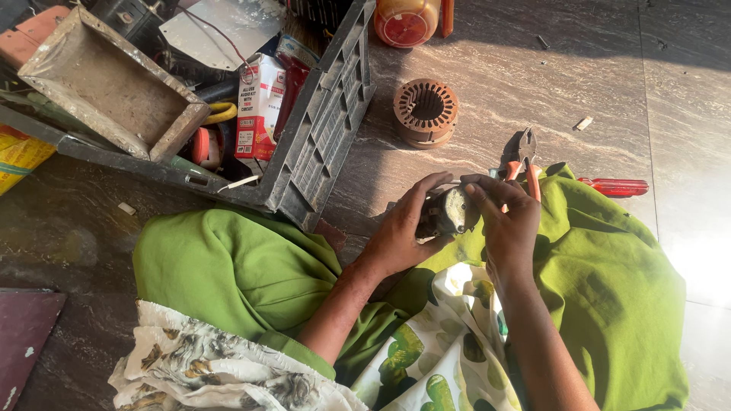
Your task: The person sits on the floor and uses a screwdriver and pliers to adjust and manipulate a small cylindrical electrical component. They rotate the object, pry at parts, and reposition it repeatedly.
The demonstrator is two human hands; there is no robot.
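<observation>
Hands meet at the middle of the frame, a little right of centre, over a green-clad lap: the left hand cups a small dark motor part from below and from the left side, fingers curled round its body, while the right hand closes over it from the right, with the thumb and forefinger pressing on its rounded, greyish face. Both hands are therefore clasped on the same piece, which sits between them, raised off the floor and just above the knee. Behind the right hand, orange-handled pliers lie on the stone floor, partly hidden by the fingers, and a red screwdriver lies further right, at the edge of the green cloth. A round copper-brown slotted ring stands on the floor above the hands, well apart from them. A grey plastic crate fills the upper left, holding a shallow metal tray, a red and white carton and other odds and ends. An orange jar sits at the top edge. To handle this well, I judge the cupping hand should stay steady as the support while the other does the fine pressing or turning, with the fingertips kept on the rim of the piece, not across its face, so that the work stays in sight; holding it low over the lap also means a slip would land on cloth, not stone.
</observation>
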